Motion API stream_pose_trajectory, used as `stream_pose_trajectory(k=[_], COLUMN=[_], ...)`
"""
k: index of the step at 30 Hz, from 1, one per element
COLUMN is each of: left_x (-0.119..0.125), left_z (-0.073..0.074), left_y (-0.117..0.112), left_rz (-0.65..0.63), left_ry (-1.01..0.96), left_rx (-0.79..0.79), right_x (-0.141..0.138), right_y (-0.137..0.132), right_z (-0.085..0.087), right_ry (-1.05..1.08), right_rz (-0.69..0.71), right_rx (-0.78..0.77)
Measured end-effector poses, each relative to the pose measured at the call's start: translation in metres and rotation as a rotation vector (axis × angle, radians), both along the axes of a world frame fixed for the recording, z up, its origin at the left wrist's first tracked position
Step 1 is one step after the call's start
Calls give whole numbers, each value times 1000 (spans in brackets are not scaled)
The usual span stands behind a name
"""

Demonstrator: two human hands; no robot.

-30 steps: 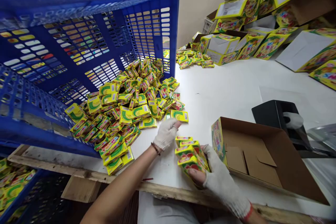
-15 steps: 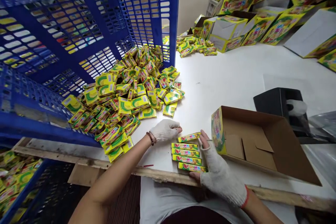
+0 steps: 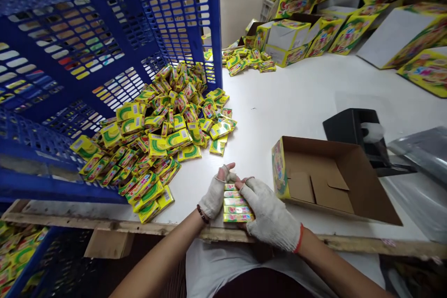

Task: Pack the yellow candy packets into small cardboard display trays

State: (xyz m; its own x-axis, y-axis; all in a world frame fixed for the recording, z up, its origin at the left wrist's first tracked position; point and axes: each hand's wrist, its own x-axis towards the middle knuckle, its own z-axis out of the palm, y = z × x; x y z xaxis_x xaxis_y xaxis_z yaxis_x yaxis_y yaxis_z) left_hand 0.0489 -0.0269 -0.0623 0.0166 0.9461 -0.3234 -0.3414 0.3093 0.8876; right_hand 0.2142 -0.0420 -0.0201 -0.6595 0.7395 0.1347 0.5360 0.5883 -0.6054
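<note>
While I watch through the head camera, the left hand (image 3: 213,195) and the right hand (image 3: 268,209), both in white knitted gloves with bare fingertips, meet around a row of five small yellow-and-green cardboard boxes (image 3: 236,206), at 6 o'clock in my view on the white surface (image 3: 289,88). The right hand's fingers are bent over the row's 3 o'clock side, closed on it. The left hand's fingers are partly curled at its 9 o'clock side and far corner; how firmly they grip, I cannot tell. From mid-view, a loose heap of matching boxes (image 3: 157,144) lies at 9 o'clock, spreading out of a blue slotted plastic crate (image 3: 111,66) at 10 o'clock. Near the right hand, toward 4 o'clock, I have an open brown-lined cardboard carton (image 3: 359,181). Just beyond it, at 3 o'clock, stands a black dispenser (image 3: 345,125) with a whitish roll (image 3: 372,132). Printed yellow-and-white cartons (image 3: 324,37) are piled around 2 o'clock.
</note>
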Motion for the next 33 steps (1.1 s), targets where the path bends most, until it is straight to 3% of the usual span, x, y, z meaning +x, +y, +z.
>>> stream_pose_trajectory(k=[3,5,7,9,11,14,17,21,26,33], left_x=[-3,6,24,49,72,89,75,47,41,28], left_z=[2,5,8,10,11,6,-3,-12,-15,13], left_y=[8,11,8,3,-3,-15,-32,-56,-63,-50], left_rz=[28,25,-50,-173,-300,-389,-344,-274,-264,-432], left_ry=[118,253,347,451,559,631,684,745,786,838], left_rx=[35,109,177,251,336,411,435,469,498,541], right_x=[29,64,103,133,147,138,112,86,79,72], right_y=[6,21,45,70,89,93,79,65,63,64], right_z=[47,74,89,91,81,58,40,32,30,49], right_ry=[102,179,209,208,145,77,113,38,-202,-372], right_rz=[8,-115,-261,-406,-411,-210,-34,167,156,223], right_rx=[-154,-267,-475,-662,-797,-1050,-1218,-1134,-828,-723])
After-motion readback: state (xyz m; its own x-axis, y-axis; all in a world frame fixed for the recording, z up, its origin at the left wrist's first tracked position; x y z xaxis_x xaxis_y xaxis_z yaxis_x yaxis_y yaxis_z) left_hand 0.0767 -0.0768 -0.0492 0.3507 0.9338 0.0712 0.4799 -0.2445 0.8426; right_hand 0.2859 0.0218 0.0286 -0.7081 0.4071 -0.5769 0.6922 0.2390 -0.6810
